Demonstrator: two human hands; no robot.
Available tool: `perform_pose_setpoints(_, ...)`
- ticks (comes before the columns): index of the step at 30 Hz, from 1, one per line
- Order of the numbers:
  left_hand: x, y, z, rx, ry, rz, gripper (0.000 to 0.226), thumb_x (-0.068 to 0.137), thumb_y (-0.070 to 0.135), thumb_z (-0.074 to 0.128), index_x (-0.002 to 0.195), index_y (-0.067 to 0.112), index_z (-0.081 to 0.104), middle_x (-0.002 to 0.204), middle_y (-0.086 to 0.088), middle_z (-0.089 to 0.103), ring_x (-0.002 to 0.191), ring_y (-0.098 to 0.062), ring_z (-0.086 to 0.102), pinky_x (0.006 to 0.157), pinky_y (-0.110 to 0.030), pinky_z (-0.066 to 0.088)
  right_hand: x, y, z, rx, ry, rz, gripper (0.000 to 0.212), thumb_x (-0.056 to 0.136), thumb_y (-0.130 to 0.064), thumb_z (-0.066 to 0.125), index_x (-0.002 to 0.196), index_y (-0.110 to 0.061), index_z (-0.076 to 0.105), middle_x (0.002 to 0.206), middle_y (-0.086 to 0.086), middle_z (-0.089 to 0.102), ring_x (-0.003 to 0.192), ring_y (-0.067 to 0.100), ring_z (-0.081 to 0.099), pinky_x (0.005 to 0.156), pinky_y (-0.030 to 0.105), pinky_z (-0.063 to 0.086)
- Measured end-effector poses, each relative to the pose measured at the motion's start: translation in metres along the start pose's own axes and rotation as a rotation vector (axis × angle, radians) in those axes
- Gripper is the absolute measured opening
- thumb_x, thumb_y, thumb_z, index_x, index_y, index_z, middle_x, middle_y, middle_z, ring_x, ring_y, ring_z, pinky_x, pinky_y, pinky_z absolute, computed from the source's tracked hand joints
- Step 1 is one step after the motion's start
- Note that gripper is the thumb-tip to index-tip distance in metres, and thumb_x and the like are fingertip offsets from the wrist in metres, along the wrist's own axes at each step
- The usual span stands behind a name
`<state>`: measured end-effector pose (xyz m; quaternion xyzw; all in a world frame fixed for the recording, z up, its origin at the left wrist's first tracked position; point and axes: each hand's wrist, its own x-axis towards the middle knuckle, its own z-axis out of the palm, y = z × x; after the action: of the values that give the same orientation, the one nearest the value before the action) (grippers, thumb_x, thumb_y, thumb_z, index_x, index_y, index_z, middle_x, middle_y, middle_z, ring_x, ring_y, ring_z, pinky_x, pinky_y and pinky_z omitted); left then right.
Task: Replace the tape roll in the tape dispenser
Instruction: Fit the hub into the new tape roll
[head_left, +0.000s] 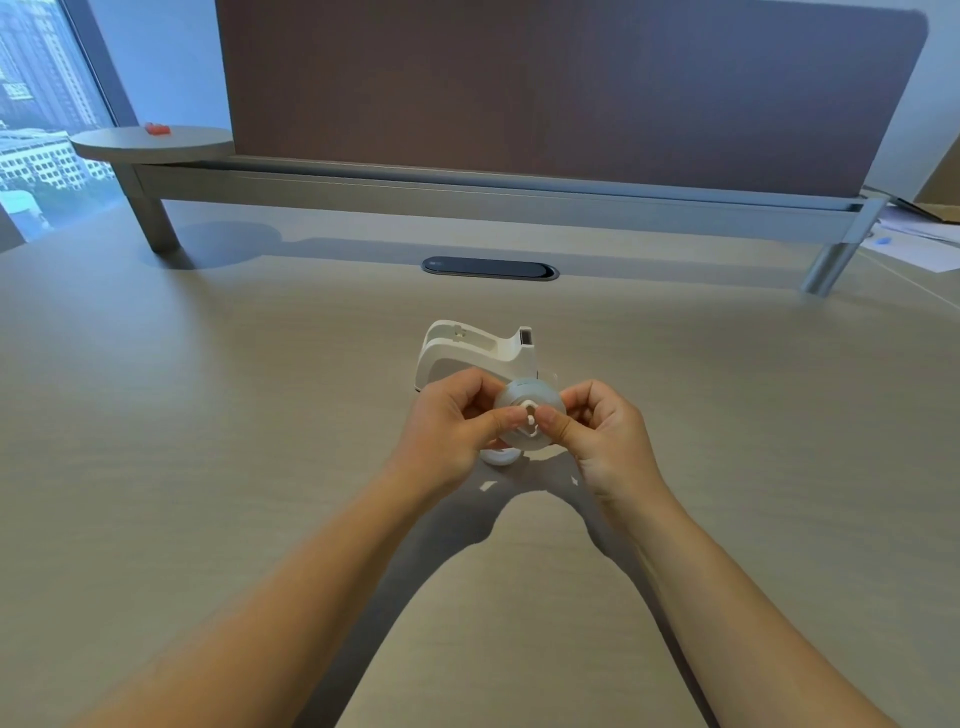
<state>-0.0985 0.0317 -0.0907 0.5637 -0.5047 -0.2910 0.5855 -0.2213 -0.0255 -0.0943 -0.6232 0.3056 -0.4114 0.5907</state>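
Head view, with the tape dispenser (480, 349) as landmark: white, upright on the table (208, 415), cradle open at the top and empty, cutter end pointing right. Just in front of it, lifted off the table, the tape roll (527, 402), translucent, with a white hub (529, 418) showing at its centre. Left hand (447, 426) pinching the roll's left edge, thumb tip near the hub; right hand (602, 431) pinching the right edge, thumb pressed at the hub. Both grips narrow, closed on the tape roll. Below the roll and nearer than the dispenser, a small white ring (500, 457) lying on the table, partly hidden by the left hand; likely the spent core, though hard to tell.

Judged step: seating the hub in the new roll, with loading into the cradle still to come. Risks from here: hub pushed in crooked and jamming, from uneven thumb pressure; roll slipping from such light fingertip pinches; roll loaded the wrong way round, leaving the tape end facing away from the cutter. Winding direction not readable here.
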Motion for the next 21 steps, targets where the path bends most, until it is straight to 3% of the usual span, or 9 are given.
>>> perform_pose_setpoints(3,-0.001,-0.001,0.000,-0.030,-0.004,-0.034,0.011,0.078,0.008,0.059,0.071,0.017,0.059,0.070,-0.002,0.061,0.057,0.001,0.061,0.059,-0.012,0.054,-0.001,0.001,0.002,0.004,-0.001,0.021,0.018,0.077,-0.009,0.064,0.067,-0.016,0.052,0.064,0.004,0.055,0.061,0.015,0.053,0.048,0.010,0.047)
perform_pose_setpoints(8,0.002,0.001,-0.010,-0.363,-0.128,-0.296,0.014,0.086,0.013,0.048,0.088,0.007,0.060,0.084,-0.009,0.063,0.070,-0.011,0.066,0.064,-0.019,0.057,-0.003,-0.004,0.005,0.041,-0.096,-0.004,0.011,0.078,-0.011,0.061,0.074,-0.019,0.056,0.071,0.001,0.060,0.064,0.010,0.058,0.056,0.012,0.052)
perform_pose_setpoints(13,0.002,0.012,-0.023,-0.536,-0.188,-0.503,0.016,0.088,0.015,0.043,0.084,0.006,0.055,0.071,-0.005,0.065,0.057,-0.008,0.065,0.051,-0.015,0.054,-0.004,-0.009,0.002,-0.086,-0.153,-0.038,0.018,0.083,-0.007,0.056,0.092,-0.023,0.058,0.086,-0.001,0.062,0.080,0.009,0.059,0.065,0.009,0.052)
perform_pose_setpoints(17,0.000,0.016,-0.024,-0.566,-0.250,-0.576,0.022,0.087,0.018,0.044,0.084,0.004,0.061,0.064,-0.004,0.066,0.052,-0.008,0.063,0.050,-0.015,0.054,-0.006,-0.010,0.003,-0.182,-0.205,-0.048,0.026,0.082,-0.012,0.059,0.094,-0.035,0.057,0.100,0.007,0.058,0.090,0.018,0.055,0.078,0.025,0.051)
perform_pose_setpoints(21,-0.002,0.016,-0.026,-0.468,-0.270,-0.564,0.029,0.090,0.026,0.040,0.089,0.006,0.061,0.067,-0.004,0.071,0.058,-0.011,0.066,0.054,-0.018,0.056,-0.007,-0.012,0.001,-0.191,-0.175,-0.034,0.017,0.077,-0.008,0.065,0.078,-0.024,0.062,0.099,0.014,0.059,0.086,0.021,0.055,0.078,0.034,0.050)
